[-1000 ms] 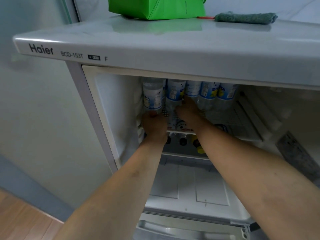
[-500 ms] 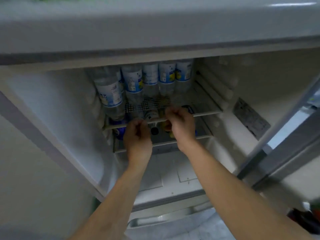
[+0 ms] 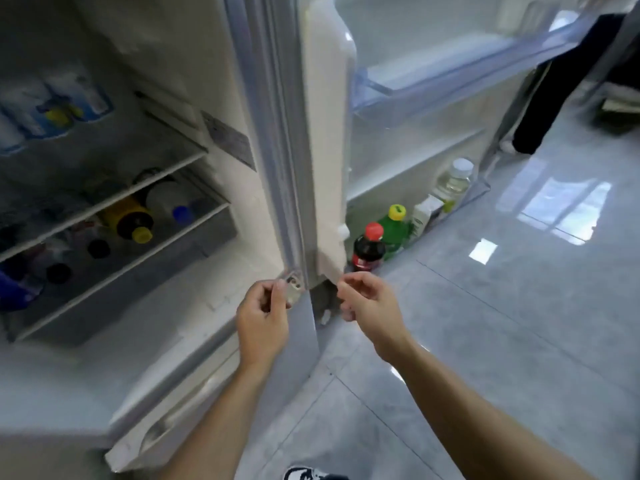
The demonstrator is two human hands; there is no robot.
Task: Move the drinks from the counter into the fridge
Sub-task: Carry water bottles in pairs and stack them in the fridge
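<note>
The open fridge fills the left half of the head view. Water bottles with blue labels stand on its top shelf. Below them several bottles lie on their sides, among them a yellow-capped one. In the door's bottom rack stand a cola bottle, a green bottle and a clear bottle. My left hand hangs in front of the fridge's lower right corner, fingers curled, holding nothing. My right hand is loosely curled just below the door's bottom corner, empty.
The open fridge door stands edge-on between my hands. A lower drawer front juts out at the bottom left. Glossy grey floor tiles spread to the right. A dark garment hangs at the top right. My shoe shows at the bottom.
Both hands have come out of the fridge, away from the top shelf and its bottles. The view has swung right and down, from the fridge's inside to the door and floor.
</note>
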